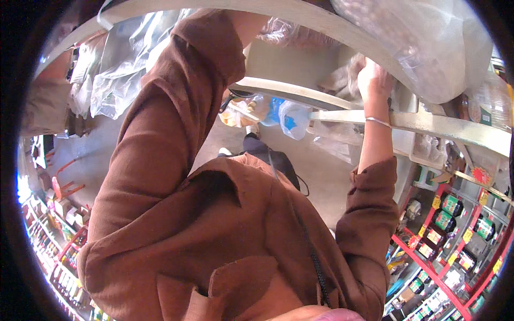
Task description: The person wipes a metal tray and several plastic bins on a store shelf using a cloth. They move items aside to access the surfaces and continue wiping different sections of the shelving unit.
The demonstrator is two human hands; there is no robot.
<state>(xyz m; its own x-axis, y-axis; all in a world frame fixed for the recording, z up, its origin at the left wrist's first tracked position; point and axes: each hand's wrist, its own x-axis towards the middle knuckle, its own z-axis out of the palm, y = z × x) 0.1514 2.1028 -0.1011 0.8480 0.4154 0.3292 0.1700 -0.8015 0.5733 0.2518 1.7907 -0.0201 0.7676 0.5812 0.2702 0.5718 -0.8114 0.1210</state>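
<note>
My left arm (204, 60), in a rolled brown sleeve, reaches forward. Its bare forearm (249, 26) passes behind the cream-painted rail at the top, so my left hand is out of view. Close to that forearm lies a bundle in clear plastic wrap (281, 32). My right hand (375, 80), with a silver bangle (377, 120) at the wrist, is inside a pale-walled bin (297, 60). It is curled beside a blurred greyish bag or cloth (353, 76). The fingers are mostly hidden, so a firm hold is not plain.
A cream rail (433, 124) crosses below my right hand. Filled clear plastic bags (425, 48) hang over the upper right. Thin plastic bags (120, 88) hang at left. Below are a blue-and-white bag (287, 116), red-framed shelves of jars (437, 277) and a red stool (64, 184).
</note>
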